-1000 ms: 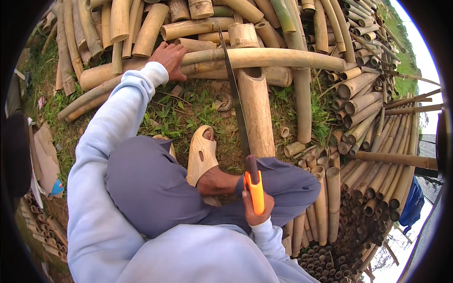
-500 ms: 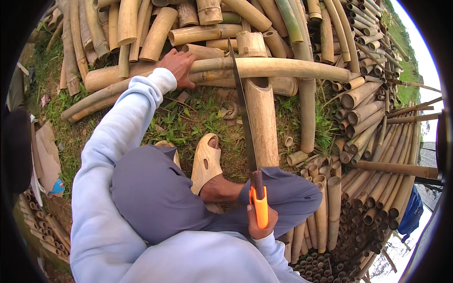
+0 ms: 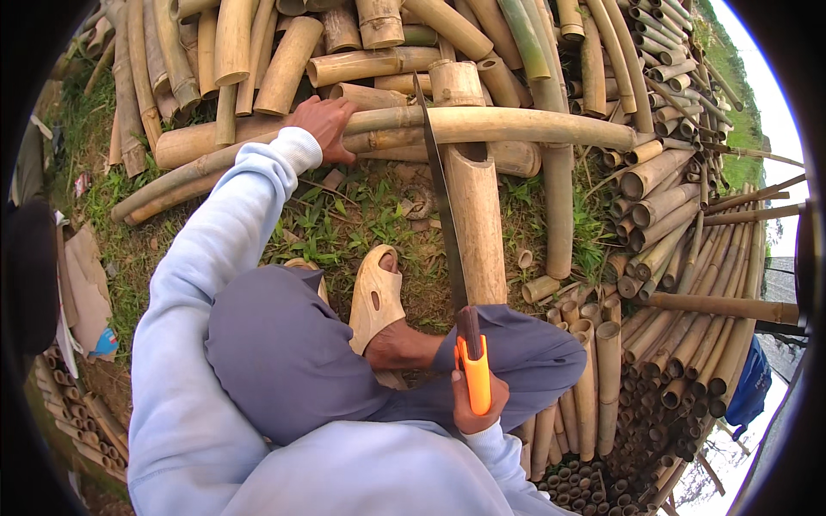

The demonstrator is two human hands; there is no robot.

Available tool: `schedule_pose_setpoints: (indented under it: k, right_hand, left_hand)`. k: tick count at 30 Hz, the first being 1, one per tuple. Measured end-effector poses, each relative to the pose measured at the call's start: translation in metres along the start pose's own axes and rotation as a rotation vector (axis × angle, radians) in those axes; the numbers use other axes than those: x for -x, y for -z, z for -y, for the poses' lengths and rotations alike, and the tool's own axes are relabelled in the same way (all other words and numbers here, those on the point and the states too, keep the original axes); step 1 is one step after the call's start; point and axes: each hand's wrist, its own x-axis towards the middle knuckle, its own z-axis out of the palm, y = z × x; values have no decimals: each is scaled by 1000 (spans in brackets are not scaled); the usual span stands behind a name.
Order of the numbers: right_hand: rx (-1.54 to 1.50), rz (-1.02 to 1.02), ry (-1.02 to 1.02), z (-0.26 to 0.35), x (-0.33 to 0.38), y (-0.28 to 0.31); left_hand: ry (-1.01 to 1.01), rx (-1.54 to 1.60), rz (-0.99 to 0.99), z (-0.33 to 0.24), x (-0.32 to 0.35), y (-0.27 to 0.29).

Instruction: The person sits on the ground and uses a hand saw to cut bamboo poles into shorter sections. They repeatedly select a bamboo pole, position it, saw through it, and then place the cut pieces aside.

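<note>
My left hand (image 3: 323,129) is closed over a long bamboo pole (image 3: 533,125) that lies crosswise in front of me, its fingers on the far side. In my right hand (image 3: 478,408), low and close to my body, is a handsaw (image 3: 449,228) gripped by its orange handle. The saw's long, narrow blade points away from me and crosses the pole just right of my left hand. A thick upright-looking bamboo piece (image 3: 476,232) with a cut-out runs beneath the pole, beside the blade. Whether the teeth have entered the pole, I cannot tell.
Cut bamboo lengths (image 3: 374,62) are heaped beyond the pole. More bamboo stacks (image 3: 662,193) stand on the right, with short tubes (image 3: 607,387) by my right knee. My sandalled foot (image 3: 376,297) rests on grass near the blade. Cardboard (image 3: 86,279) lies at the left.
My right hand and the saw handle have shifted very slightly forward. My left hand stays on the pole, which looks almost unmoved.
</note>
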Motion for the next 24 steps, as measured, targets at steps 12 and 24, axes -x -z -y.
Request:
schedule_pose_setpoints:
  k: [12,24]
  right_hand:
    - [-18,-39,4,-9,0,-10]
    - [-182,-16,6,-27,-133,-69]
  left_hand:
    - [6,5,12,3,-3,1]
    - [-24,47,-12,8,-1,-1]
